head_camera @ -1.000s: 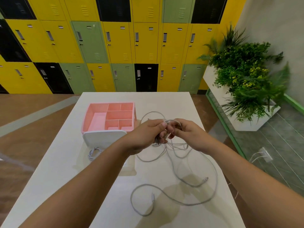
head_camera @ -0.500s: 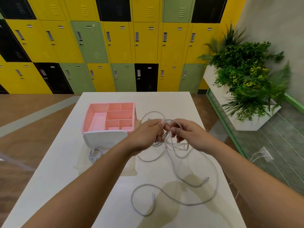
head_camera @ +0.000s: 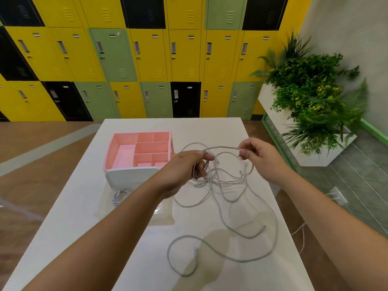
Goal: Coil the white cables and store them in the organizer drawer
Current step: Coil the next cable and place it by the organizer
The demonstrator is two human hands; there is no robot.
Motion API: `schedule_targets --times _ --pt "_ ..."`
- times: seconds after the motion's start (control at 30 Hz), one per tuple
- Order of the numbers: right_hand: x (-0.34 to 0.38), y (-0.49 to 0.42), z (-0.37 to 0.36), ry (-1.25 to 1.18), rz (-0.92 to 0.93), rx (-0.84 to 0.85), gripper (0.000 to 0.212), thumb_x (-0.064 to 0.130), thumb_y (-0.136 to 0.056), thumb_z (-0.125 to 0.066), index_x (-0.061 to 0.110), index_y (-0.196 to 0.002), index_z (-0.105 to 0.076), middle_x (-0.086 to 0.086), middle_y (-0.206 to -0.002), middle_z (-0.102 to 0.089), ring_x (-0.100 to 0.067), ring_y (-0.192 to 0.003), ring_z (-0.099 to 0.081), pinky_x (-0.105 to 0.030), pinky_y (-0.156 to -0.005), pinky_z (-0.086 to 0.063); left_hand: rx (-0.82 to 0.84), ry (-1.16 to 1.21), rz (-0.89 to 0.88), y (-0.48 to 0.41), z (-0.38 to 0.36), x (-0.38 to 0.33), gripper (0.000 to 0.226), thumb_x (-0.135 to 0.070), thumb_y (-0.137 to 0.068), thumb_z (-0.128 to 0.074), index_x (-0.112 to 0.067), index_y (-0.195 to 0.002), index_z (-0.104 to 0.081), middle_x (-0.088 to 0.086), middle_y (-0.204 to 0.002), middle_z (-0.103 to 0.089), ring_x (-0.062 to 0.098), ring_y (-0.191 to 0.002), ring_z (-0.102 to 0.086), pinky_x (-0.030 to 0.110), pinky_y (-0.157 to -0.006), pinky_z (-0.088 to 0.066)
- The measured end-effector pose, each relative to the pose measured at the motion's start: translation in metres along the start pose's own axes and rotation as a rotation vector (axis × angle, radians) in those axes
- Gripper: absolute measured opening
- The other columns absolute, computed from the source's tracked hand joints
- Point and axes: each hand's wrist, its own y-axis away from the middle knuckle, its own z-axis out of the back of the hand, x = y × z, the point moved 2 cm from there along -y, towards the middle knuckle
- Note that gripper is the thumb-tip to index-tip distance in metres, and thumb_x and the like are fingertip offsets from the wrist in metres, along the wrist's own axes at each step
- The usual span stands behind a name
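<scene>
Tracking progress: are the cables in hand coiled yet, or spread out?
Mostly spread. Loose loops of the cables trail across the table; only a few turns sit in the left hand.

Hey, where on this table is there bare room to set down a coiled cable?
Bare table runs along the far edge, behind the pink organizer. Another bare patch lies near-left, between the table's left edge and the left forearm. The right half is crowded: loose white cable sprawls from the left hand and right hand toward the near edge.
</scene>
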Motion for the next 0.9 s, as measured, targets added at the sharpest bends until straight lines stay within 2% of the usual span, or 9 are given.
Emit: schedule_targets --times 0.1,0.27,0.37,0.47,0.6,0.7,0.8,0.9 --pt "-0.015 0.001 0.003 0.049 -0.062 -0.071 0.014 0.013 -0.094 -0.057 0.022 -0.083 -0.060 0.006 -0.076 -0.064 -0.004 -0.071 -0.058 -0.015 -0.065 -0.043 0.025 0.090 -0.002 -0.002 0.003 -0.003 0.035 -0.016 -0.105 -0.033 -0.005 -0.111 -0.065 -0.002 -0.065 -0.048 0.015 -0.064 -0.048 0.041 -0.097 -0.047" --pt "-0.017 0.006 -0.006 0.119 -0.171 -0.109 0.015 0.021 -0.095 -0.057 0.014 -0.082 -0.059 0.000 -0.073 -0.064 -0.017 -0.064 -0.059 -0.033 -0.063 -0.048 0.104 0.171 -0.025 0.001 -0.005 -0.011 0.032 -0.013 -0.105 -0.034 -0.003 -0.116 -0.062 0.000 -0.070 -0.050 0.016 -0.068 -0.051 0.036 -0.092 -0.048" --pt "-0.010 0.010 -0.018 0.269 -0.144 -0.069 0.018 0.025 -0.093 -0.059 0.014 -0.080 -0.061 0.004 -0.071 -0.065 -0.017 -0.067 -0.057 -0.028 -0.059 -0.043 0.142 0.253 -0.044 0.001 -0.012 -0.018 0.031 -0.011 -0.105 -0.032 -0.001 -0.119 -0.058 0.001 -0.073 -0.053 0.015 -0.071 -0.054 0.032 -0.086 -0.048" --pt "0.000 0.018 -0.037 0.367 -0.071 0.057 0.017 0.023 -0.092 -0.060 0.010 -0.081 -0.064 -0.001 -0.074 -0.067 -0.021 -0.072 -0.060 -0.033 -0.067 -0.048 0.156 0.280 -0.063 -0.001 -0.015 -0.022 0.029 -0.007 -0.104 -0.033 -0.004 -0.117 -0.058 0.002 -0.078 -0.057 0.016 -0.078 -0.058 0.029 -0.085 -0.049" --pt "0.024 0.037 -0.060 0.434 0.014 0.256 0.019 0.026 -0.093 -0.057 0.013 -0.082 -0.064 -0.002 -0.081 -0.069 -0.020 -0.076 -0.060 -0.035 -0.073 -0.049 0.085 0.198 -0.090 -0.006 -0.014 -0.017 0.030 -0.007 -0.103 -0.038 0.001 -0.129 -0.053 0.000 -0.092 -0.065 0.016 -0.092 -0.064 0.030 -0.099 -0.049" --pt "0.046 0.047 -0.065 0.453 0.086 0.312 0.020 0.029 -0.095 -0.055 0.013 -0.089 -0.066 -0.003 -0.084 -0.068 -0.018 -0.075 -0.058 -0.032 -0.069 -0.045 -0.022 0.096 -0.101 -0.009 -0.012 -0.011 0.031 -0.009 -0.104 -0.038 -0.002 -0.133 -0.048 -0.001 -0.099 -0.068 0.012 -0.093 -0.067 0.022 -0.091 -0.053" --pt "0.062 0.050 -0.060 0.496 0.114 0.372 0.020 0.030 -0.096 -0.054 0.015 -0.103 -0.064 -0.001 -0.089 -0.067 -0.016 -0.078 -0.054 -0.031 -0.070 -0.042 -0.097 -0.067 -0.146 -0.011 -0.008 -0.003 0.032 -0.013 -0.105 -0.039 -0.005 -0.134 -0.049 -0.008 -0.103 -0.070 0.012 -0.101 -0.067 0.025 -0.095 -0.051" --pt "0.072 0.047 -0.050 0.535 0.127 0.399 0.023 0.031 -0.096 -0.053 0.017 -0.111 -0.064 -0.001 -0.097 -0.068 -0.015 -0.084 -0.056 -0.031 -0.077 -0.045 -0.134 -0.242 -0.173 -0.011 -0.004 0.005 0.032 -0.013 -0.104 -0.040 -0.005 -0.132 -0.054 -0.014 -0.102 -0.069 0.006 -0.097 -0.067 0.013 -0.086 -0.051"
